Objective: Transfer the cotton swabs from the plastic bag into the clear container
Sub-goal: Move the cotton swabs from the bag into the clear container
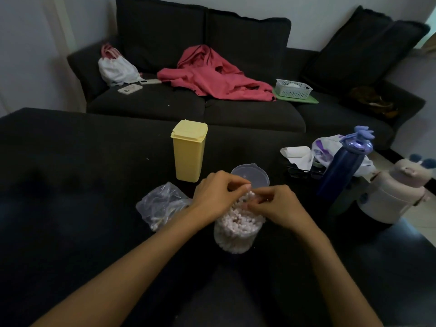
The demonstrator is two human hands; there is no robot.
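Observation:
A clear container [236,239] stands on the dark cushion in front of me, packed with upright cotton swabs [238,219] showing pale pink tips. Both hands meet over its mouth. My left hand [217,197] pinches swabs at the top of the bundle with curled fingers. My right hand [276,205] pinches the same bundle from the right. The plastic bag [160,204] lies crumpled to the left of the container, with a few swabs visible inside. The container's clear lid [252,177] lies just behind my hands.
A yellow lidded box [188,151] stands behind the bag. A dark blue bottle [342,171], a cream flask [396,192] and crumpled bags [306,154] crowd the right. A sofa with a red garment [212,76] sits beyond.

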